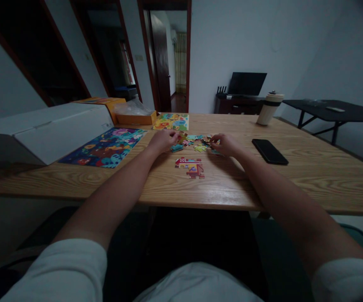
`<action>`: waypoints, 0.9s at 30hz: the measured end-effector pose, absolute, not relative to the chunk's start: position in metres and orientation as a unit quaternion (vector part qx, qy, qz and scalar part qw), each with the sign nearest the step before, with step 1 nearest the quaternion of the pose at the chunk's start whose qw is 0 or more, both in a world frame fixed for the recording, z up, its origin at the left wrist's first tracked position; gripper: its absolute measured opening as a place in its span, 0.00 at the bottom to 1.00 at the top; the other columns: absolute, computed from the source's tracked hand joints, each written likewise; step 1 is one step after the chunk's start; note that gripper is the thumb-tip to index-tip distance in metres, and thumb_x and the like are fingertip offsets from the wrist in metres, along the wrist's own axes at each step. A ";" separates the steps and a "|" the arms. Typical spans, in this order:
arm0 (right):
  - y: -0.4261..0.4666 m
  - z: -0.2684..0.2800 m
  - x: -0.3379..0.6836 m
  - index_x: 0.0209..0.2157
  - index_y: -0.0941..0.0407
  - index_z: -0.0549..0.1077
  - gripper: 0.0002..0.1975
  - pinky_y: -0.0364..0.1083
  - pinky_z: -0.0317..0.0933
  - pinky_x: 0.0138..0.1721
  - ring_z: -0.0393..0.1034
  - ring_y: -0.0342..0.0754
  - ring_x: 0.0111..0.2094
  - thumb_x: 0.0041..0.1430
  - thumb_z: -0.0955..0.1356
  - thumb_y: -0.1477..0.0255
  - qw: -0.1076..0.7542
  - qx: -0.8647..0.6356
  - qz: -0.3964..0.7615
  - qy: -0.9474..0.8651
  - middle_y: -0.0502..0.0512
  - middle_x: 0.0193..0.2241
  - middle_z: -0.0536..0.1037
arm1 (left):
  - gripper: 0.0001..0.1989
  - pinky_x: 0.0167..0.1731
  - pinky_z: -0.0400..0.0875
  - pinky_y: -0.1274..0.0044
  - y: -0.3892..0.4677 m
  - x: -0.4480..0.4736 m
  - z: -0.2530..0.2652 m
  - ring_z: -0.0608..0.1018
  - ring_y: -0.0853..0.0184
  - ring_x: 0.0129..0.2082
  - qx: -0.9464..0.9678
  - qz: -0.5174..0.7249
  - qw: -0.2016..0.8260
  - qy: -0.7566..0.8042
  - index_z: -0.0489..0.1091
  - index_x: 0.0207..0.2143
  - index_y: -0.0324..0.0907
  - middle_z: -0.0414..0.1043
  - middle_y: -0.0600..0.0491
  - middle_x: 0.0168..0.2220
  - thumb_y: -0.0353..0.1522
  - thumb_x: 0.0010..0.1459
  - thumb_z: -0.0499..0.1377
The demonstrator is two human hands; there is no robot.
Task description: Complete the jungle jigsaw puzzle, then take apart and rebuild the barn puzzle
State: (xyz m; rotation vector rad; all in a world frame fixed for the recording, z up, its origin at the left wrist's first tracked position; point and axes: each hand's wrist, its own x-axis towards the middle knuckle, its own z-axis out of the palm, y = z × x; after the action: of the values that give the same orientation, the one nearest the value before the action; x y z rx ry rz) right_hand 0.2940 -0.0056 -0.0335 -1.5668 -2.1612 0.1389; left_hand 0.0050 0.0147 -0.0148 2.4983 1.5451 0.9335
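Note:
Loose jigsaw puzzle pieces [200,147] lie in a pile near the middle of the wooden table. At the pile's left side my left hand [165,141] pinches a yellowish puzzle piece [183,136] at its fingertips. My right hand [226,144] is at the pile's right side, fingers curled together and pointing down among the pieces. Whatever those fingers grip is too small to make out. Closer to me, a few joined pieces form a red and yellow puzzle section [194,168], apart from both hands.
On the left stand a long white box [58,126] and an orange box [136,119] with clear plastic in it. A dark blue picture sheet [106,147] and a yellow picture sheet [170,121] lie flat. At right are a black phone [270,151] and a cream tumbler [270,109].

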 end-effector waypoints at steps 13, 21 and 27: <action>-0.022 -0.032 0.259 0.45 0.59 0.77 0.22 0.41 0.60 0.31 0.66 0.42 0.31 0.61 0.66 0.56 0.352 -0.391 0.333 -0.783 0.57 0.36 0.77 | 0.18 0.20 0.60 0.82 0.000 0.022 -0.016 0.69 0.74 0.20 0.784 0.366 0.377 0.331 0.73 0.30 0.33 0.69 0.51 0.22 0.42 0.58 0.62; -0.027 -0.025 0.254 0.35 0.60 0.75 0.17 0.41 0.58 0.28 0.62 0.40 0.27 0.55 0.69 0.59 0.365 -0.408 0.360 -0.755 0.54 0.30 0.75 | 0.11 0.25 0.66 0.81 -0.006 0.025 -0.013 0.73 0.72 0.25 0.770 0.367 0.421 0.308 0.72 0.32 0.34 0.74 0.48 0.29 0.34 0.52 0.67; -0.013 -0.021 0.278 0.33 0.59 0.73 0.10 0.40 0.55 0.26 0.61 0.41 0.26 0.55 0.67 0.66 0.458 -0.526 0.289 -0.656 0.54 0.29 0.73 | 0.16 0.26 0.67 0.81 0.017 0.004 -0.016 0.76 0.69 0.29 0.734 0.414 0.295 0.451 0.71 0.46 0.36 0.75 0.48 0.32 0.30 0.55 0.65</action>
State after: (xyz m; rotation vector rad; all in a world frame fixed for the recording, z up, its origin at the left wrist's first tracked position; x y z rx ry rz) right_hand 0.2785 -0.0133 -0.0208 -1.2948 -1.6161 0.7109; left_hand 0.0039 0.0173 -0.0164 1.9525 1.2017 1.1013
